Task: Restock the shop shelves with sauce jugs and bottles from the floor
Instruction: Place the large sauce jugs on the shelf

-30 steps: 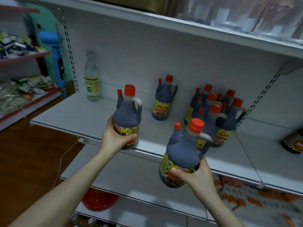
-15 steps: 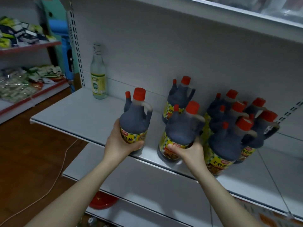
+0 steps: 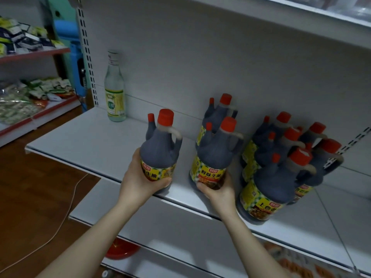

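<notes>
Placing step: left hand (image 3: 140,181) and right hand (image 3: 218,192) each grip a sauce jug (image 3: 159,151) at shelf (image 3: 96,145) front edge; next, push both back, release.

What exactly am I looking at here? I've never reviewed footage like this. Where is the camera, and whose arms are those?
No machine here: a person wears one camera on the head, looking down at their own bare arms. The left hand holds a dark sauce jug with a red cap at the front edge of a white shelf. The right hand holds a second jug standing on the shelf. More jugs cluster at the right, and a clear bottle stands at the back left.
</notes>
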{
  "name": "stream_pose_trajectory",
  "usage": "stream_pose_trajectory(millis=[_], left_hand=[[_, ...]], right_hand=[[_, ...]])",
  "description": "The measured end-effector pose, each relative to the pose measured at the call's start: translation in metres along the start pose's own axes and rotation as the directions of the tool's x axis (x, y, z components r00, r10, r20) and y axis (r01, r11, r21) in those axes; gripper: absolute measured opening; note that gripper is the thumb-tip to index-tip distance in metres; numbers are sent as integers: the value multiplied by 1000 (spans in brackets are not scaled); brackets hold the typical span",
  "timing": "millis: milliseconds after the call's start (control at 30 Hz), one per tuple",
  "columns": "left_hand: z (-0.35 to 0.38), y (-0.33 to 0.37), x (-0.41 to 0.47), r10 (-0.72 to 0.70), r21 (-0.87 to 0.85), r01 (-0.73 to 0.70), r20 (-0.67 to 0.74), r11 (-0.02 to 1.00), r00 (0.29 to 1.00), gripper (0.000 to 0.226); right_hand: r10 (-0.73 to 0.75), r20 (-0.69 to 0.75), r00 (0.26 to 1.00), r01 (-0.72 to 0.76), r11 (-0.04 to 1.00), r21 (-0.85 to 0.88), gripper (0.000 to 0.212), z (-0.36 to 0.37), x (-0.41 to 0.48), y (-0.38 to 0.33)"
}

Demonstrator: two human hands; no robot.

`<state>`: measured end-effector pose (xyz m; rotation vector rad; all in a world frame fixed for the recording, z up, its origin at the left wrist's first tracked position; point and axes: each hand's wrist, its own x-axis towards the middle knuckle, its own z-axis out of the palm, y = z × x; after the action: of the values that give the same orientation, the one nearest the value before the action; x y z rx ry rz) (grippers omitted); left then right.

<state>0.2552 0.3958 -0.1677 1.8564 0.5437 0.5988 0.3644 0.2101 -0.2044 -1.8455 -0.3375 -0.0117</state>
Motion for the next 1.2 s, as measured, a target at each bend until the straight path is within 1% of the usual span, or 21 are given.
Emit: stream_pose_trajectory(millis=[100, 200, 333, 533, 800, 967, 1033, 1200], left_hand=[[0, 0, 0, 7, -9, -7, -4, 1000, 1000, 89], [1, 0, 0, 7, -17, -7, 4, 1000, 1000, 92], [1, 1, -1, 4, -28, -4, 8, 1000, 1000, 89], [1, 0, 0, 8, -13, -8, 9, 1000, 1000, 94], [2, 0, 0, 4, -21, -4, 10, 1000, 1000, 97], [1, 2, -1, 1, -18, -1, 1, 1000, 1000, 98], [2, 2, -1, 1, -15, -1, 2, 1000, 1000, 98], [2, 1, 0, 1, -4, -1, 0, 1000, 1000, 100]], right_hand=[[37, 9, 999, -37, 999, 22, 85, 3, 8, 3], [68, 1, 998, -68, 994, 85, 83, 6, 15, 4], [80, -19, 997, -76, 985, 158, 69, 13, 28, 5], [65, -24, 998, -63, 994, 88, 70, 17, 52, 4], [49, 14, 999, -50, 996, 77, 74, 17, 57, 11], [45, 76, 996, -51, 996, 79, 72, 13, 61, 13], [38, 56, 998, -42, 997, 63, 69, 13, 60, 11], [14, -89, 996, -13, 1000, 9, 61, 23, 53, 5]])
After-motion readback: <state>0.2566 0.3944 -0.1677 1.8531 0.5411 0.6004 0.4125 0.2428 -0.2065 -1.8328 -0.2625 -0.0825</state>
